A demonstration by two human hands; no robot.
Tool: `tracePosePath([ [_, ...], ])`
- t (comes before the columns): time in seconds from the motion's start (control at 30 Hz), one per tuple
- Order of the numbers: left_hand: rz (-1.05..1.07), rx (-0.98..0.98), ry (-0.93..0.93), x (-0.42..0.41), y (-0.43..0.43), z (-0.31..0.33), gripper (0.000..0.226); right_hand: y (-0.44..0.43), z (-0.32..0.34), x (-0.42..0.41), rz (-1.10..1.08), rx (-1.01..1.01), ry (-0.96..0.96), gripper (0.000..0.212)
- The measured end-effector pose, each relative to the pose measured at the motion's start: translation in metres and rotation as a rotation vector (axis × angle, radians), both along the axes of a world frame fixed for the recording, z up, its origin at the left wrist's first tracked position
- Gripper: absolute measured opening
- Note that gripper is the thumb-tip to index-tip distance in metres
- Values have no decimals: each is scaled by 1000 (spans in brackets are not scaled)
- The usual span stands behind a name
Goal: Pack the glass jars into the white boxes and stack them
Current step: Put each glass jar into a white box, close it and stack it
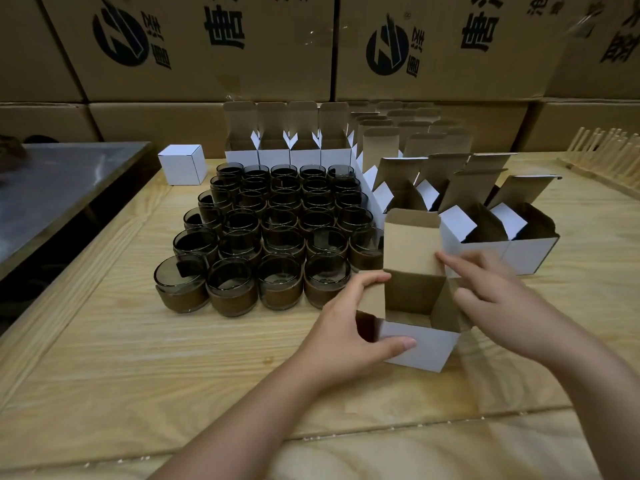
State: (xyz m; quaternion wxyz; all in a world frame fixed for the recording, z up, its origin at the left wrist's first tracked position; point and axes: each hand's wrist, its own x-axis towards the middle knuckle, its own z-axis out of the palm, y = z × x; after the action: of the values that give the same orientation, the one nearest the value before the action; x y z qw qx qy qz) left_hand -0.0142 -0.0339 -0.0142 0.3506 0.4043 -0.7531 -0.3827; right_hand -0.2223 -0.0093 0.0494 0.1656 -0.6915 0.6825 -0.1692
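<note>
An open white box (420, 346) stands on the wooden table in front of me, its lid flap upright and its inside empty. My left hand (346, 327) grips its left side, thumb on the white front wall and fingers on the left flap. My right hand (491, 292) touches the box's right side, with the forefinger on the raised lid flap. Several dark glass jars (277, 233) with brown bands stand in rows to the left of the box. More open white boxes (498, 251) wait behind it.
One closed white box (181, 164) sits at the back left of the wooden table (173, 358). A row of open boxes (291, 155) lines the back. Large brown cartons (242, 46) form a wall behind. A grey metal table (52, 188) lies left, a wooden rack (602, 157) right.
</note>
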Motion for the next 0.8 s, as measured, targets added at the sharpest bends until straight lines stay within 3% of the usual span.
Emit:
tracePosePath([
  [0.03, 14, 1, 1, -1, -1, 0, 76, 0, 9, 3, -23, -60, 190, 51],
  [0.1, 25, 6, 24, -1, -2, 0, 85, 0, 27, 19, -18, -398, 411, 39],
  [0.17, 28, -5, 40, 0, -4, 0, 90, -2, 45, 47, 41, -695, 356, 25],
  [0.2, 31, -13, 39, 0, -5, 1, 89, -6, 51, 61, 110, -724, 300, 23],
  [0.27, 41, -23, 46, -1, -4, 0, 86, -20, 55, 88, 246, -556, 217, 27],
  [0.4, 70, 35, 50, -2, -2, -2, 69, -52, 42, 119, 352, -127, 446, 49],
  [0.47, 65, 51, 47, -2, -3, -4, 67, -62, 37, 126, 321, 6, 466, 61],
  [0.6, 63, 38, 44, -2, -4, -5, 72, -74, 32, 136, 268, 125, 450, 76],
  [0.8, 31, 30, 43, -1, -6, -6, 87, -75, 32, 139, 205, 193, 330, 67],
])
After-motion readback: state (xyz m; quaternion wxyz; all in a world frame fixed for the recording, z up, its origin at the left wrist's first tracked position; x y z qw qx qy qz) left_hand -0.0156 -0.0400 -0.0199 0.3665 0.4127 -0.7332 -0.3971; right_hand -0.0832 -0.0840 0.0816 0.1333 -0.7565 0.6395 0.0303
